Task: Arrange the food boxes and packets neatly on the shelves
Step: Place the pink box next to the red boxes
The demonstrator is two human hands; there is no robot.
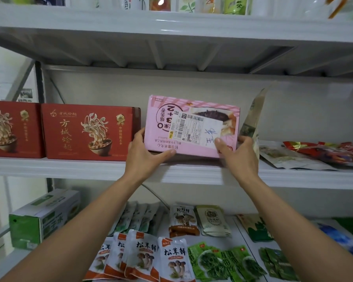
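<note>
We hold the pink box (161,139) low on the middle shelf (69,165), its print upside down. Our left grip (145,151) clamps its left end and our right grip (239,157) its right end, thumb on the label. Just right of the pink box a pouch (251,121) stands leaning, and a sideways push could topple it. Just left sits a red box (90,131), and a skewed shove might jam there or leave our box crooked.

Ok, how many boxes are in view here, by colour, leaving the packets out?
Red boxes: 2
Pink box: 1
Green-and-white box: 1
Total: 4
</note>
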